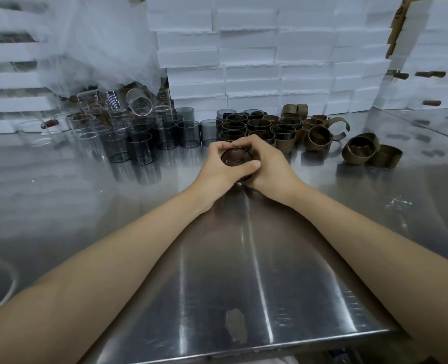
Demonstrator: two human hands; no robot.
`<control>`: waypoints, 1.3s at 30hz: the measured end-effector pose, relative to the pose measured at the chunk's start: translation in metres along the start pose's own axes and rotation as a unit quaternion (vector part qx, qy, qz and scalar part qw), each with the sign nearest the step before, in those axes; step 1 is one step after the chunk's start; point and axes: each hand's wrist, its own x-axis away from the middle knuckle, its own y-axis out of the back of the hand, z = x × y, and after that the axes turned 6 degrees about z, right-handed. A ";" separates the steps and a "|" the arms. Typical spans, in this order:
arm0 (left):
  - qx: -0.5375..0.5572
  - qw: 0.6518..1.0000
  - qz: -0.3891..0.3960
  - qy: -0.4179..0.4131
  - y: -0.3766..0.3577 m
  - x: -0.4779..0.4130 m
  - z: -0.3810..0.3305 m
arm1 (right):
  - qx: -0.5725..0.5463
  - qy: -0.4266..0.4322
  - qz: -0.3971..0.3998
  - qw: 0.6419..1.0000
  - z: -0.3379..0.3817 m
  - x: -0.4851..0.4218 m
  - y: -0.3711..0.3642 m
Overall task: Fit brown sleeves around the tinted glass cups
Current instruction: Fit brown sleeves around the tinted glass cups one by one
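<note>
- Worktop is a shiny stainless steel table (243, 258), scuffed, with a brownish smudge near the front edge, well back from the hands.
- Behind everything there's a wall of stacked white foam boxes (249, 53). A cloudy plastic sheet (99, 43) hangs off to the far left of them.
- Left hand (217, 169) and right hand (267, 166) are both curled round one tinted glass cup (237, 156), fingers meeting over its far rim and the left thumb across the near side. The cup is upright on the table, mouth facing up. Something dark shows under the thumb, can't tell if that's a sleeve.
- Just beyond the hands: a tight cluster of sleeved cups (257, 126), roughly a dozen. They overlap too much to count exactly.
- Beyond and left of the left hand: bare tinted cups (141, 148), about eight.
- Further left behind those: clear glass cups (138, 102), a jumbled handful with one tipped on its side.
- Right of the right hand: loose brown sleeves (359, 149), two touching each other, plus several more nearer the sleeved cluster.
</note>
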 end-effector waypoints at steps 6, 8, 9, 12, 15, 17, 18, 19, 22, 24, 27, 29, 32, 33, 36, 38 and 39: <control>-0.037 0.998 0.010 -0.051 0.001 0.004 0.003 | -0.064 -0.067 -0.011 0.996 -0.005 0.000 0.003; -0.029 0.998 0.016 -0.060 0.001 0.004 0.003 | -0.100 -0.083 -0.025 0.991 -0.007 -0.001 0.004; -0.026 0.997 0.022 -0.064 0.000 0.004 0.003 | -0.122 -0.090 -0.035 0.988 -0.007 0.000 0.005; -0.010 0.997 0.031 -0.068 0.001 0.003 0.003 | -0.164 -0.101 -0.059 0.979 -0.009 -0.002 0.006; 0.001 0.997 0.037 -0.063 0.004 0.002 0.002 | -0.225 -0.114 -0.055 0.966 -0.012 -0.003 0.006; 0.005 0.997 0.044 -0.066 0.005 0.002 0.000 | -0.259 -0.120 -0.050 0.957 -0.015 -0.003 0.007; 0.011 0.997 0.047 -0.065 0.005 0.002 -0.001 | -0.270 -0.121 -0.047 0.954 -0.016 -0.003 0.008; 0.020 0.997 0.051 -0.063 0.005 0.003 -0.001 | -0.282 -0.121 -0.043 0.951 -0.017 -0.003 0.008; 0.050 0.995 0.060 -0.055 0.006 0.004 -0.002 | -0.303 -0.118 -0.031 0.945 -0.020 -0.004 0.008; 0.067 0.995 0.056 -0.045 0.005 0.004 -0.004 | -0.300 -0.116 -0.033 0.946 -0.021 -0.004 0.008; 0.085 0.995 0.054 -0.025 0.006 0.003 -0.005 | -0.286 -0.109 -0.036 0.951 -0.021 -0.003 0.009; 0.094 0.994 0.054 -0.019 0.007 0.003 -0.006 | -0.272 -0.104 -0.034 0.956 -0.019 -0.003 0.010; 0.119 0.992 0.046 -0.018 0.007 0.005 -0.009 | -0.228 -0.088 -0.041 0.969 -0.015 -0.002 0.010; 0.124 0.991 0.045 -0.020 0.008 0.006 -0.010 | -0.202 -0.078 -0.041 0.975 -0.014 -0.002 0.010; 0.128 0.991 0.041 -0.020 0.009 0.005 -0.009 | -0.151 -0.042 -0.028 0.987 -0.010 0.000 0.010; 0.129 0.991 0.044 -0.013 0.009 0.006 -0.009 | -0.116 -0.015 -0.013 0.993 -0.009 0.002 0.009; 0.130 0.990 0.045 -0.010 0.008 0.006 -0.010 | -0.093 0.000 -0.009 0.996 -0.009 0.003 0.008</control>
